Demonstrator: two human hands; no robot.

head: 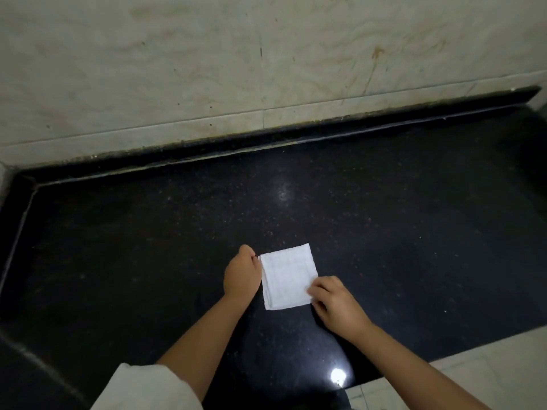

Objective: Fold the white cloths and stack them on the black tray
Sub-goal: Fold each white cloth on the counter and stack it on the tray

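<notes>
A small white cloth, folded into a rectangle of several layers, lies flat on the black speckled stone counter. My left hand is at the cloth's left edge and pinches its far left corner, fingers curled. My right hand is at the near right corner, its fingertips pinching the cloth's right edge. No black tray and no other cloths are in view.
A pale marble wall rises behind the counter, with a raised black lip along its foot and another on the left side. Light floor tiles show beyond the counter's near right edge. A lamp glare reflects near the front.
</notes>
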